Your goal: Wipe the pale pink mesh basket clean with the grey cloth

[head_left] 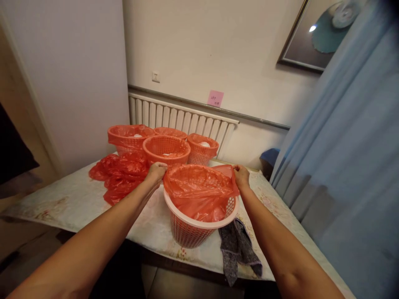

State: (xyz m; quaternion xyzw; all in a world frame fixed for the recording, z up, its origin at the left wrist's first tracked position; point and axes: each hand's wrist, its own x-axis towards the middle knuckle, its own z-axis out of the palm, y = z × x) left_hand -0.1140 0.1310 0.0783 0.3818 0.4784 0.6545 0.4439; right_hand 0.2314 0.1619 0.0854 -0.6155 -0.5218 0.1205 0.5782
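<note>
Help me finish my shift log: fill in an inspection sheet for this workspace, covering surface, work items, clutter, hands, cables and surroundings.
Surface: table with a floral cover.
Work items: bag partly in the front basket, near rim bare; four more baskets behind, at least two lined in red; crumpled red film to the left.
Clutter: gray cloth right of the front basket, at the table's near edge.
Left hand: at the bag's left side; grip unclear.
Right hand: fingers pinch the bag's edge.
Cables: nothing seen.
Surroundings: radiator, socket, pink note and framed picture behind; blue curtain to the right.
</note>
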